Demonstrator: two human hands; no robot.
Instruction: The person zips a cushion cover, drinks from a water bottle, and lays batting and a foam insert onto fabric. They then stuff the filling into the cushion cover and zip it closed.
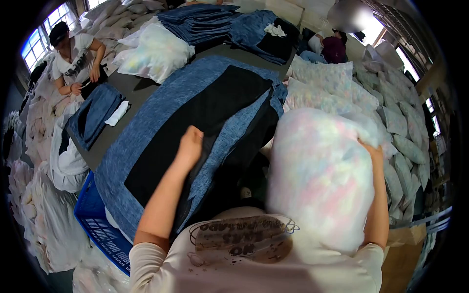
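- stuffed bags, too many to count, are heaping up along the right side (405,117) and the left.
- one grey table (132,88) is stretching away ahead of the wearer.
- one blue-and-black fabric cover (190,97) is lying across its near end, its black panel facing up.
- two stacks of blue fabric, one at centre (195,24) and one farther right (266,41), are resting at the far end.
- one translucent bag of pastel stuffing (317,176) is standing just right of the cover, against the wearer's body.
- at least two co-workers are showing, one at left (78,63), one at far right (334,49).
- one blue plastic crate (93,229) is sitting under the cover's left edge.
- the left hand (191,141) is reaching forward, clenching over the black panel; whether cloth is caught inside, i cannot tell.
- the right hand (371,150) is bending inward, grasping the bag's upper right side.
- two white cloths (117,113) (275,30) are lying near blue fabric.
- dark lettering (244,234) on the wearer's shirt is showing upside down, mostly unreadable.
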